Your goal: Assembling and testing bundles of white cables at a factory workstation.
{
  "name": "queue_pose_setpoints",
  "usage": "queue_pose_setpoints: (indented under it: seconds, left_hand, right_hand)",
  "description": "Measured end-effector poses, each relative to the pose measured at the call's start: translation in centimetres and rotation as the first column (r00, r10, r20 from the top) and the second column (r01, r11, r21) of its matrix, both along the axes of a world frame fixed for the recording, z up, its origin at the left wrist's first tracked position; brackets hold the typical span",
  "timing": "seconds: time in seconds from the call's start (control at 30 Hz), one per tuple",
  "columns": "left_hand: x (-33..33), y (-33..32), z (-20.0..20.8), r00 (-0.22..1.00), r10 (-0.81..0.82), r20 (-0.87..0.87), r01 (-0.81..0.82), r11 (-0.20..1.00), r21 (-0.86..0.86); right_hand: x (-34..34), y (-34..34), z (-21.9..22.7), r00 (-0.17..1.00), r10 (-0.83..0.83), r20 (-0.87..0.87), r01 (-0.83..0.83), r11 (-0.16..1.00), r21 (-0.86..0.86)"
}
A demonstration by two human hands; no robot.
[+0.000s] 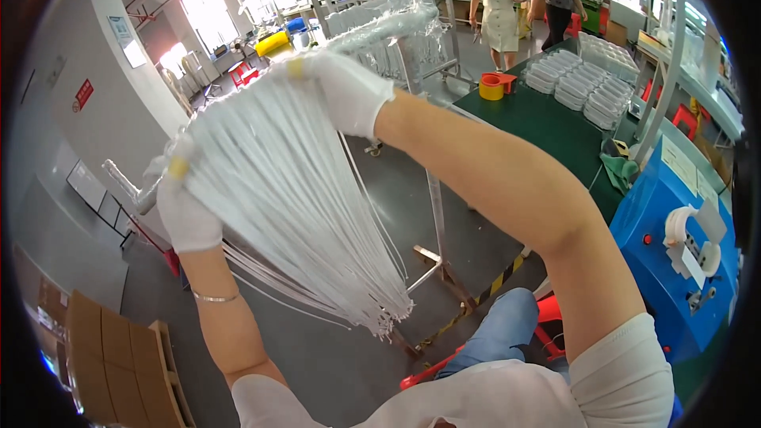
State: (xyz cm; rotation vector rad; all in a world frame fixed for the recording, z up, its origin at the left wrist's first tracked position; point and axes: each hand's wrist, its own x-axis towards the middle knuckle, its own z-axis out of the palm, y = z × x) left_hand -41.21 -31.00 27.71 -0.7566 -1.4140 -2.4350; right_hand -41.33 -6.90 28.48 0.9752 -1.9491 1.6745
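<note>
Tubes: bundle of thin clear tubes (293,190) draped over a wrapped rack bar (380,24), ends hanging loose.
Left hand (186,206): gloved fingers closed on the bundle's lower side.
Right hand (345,87): gloved, gripping its top.
Handling: probably light, limp, slippery; hold near the bar.

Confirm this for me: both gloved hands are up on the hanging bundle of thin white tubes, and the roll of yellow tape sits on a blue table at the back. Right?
Not quite. The head view shows the yellow tape roll on a green table, not a blue one. The rest holds: the left hand and right hand, both gloved, are on the hanging bundle of thin white tubes.
</note>
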Motion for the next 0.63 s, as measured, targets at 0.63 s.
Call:
queue_pose_setpoints:
  seconds: [0.63]
  left_hand:
    - [1.5,5.8,-1.5,0.911,-0.408,0.063,0.403,0.845,-0.351]
  right_hand:
    - [6.6,21.8,-1.6,0.537,-0.805,-0.254,0.652,0.204,0.730]
